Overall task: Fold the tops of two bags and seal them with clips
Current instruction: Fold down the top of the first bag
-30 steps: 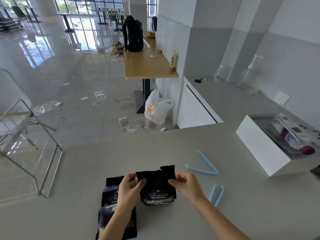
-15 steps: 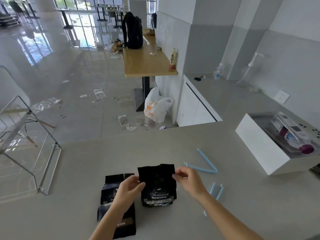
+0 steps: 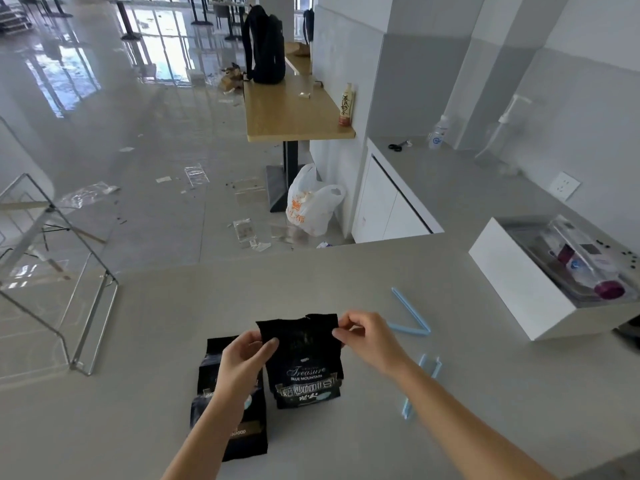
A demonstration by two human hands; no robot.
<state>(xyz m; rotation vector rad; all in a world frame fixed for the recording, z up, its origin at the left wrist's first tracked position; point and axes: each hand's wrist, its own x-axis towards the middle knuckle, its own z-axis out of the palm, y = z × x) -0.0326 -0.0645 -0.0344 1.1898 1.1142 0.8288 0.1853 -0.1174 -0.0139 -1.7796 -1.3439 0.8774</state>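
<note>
A black "Treasure Blue Mountain" bag (image 3: 306,362) stands upright on the grey counter (image 3: 346,278), its top flat and unfolded. My left hand (image 3: 247,355) pinches its top left corner, and my right hand (image 3: 367,336) pinches the top right corner. A second black bag (image 3: 230,434) lies flat to the left, partly under my left forearm. One light blue clip (image 3: 410,315) lies spread in a V to the right of my right hand. Another blue clip (image 3: 420,384) lies nearer, beside my right forearm, partly hidden by it.
A white box (image 3: 519,282) holding a plastic package sits on the counter at the right. A clear acrylic stand (image 3: 59,271) occupies the counter's left end. Beyond the counter's far edge the floor drops away, with a wooden table (image 3: 294,112) and a white plastic bag (image 3: 311,206).
The bag's top was bent over a second ago and now stands up straight. Both hands rose slightly and now hold the two top corners.
</note>
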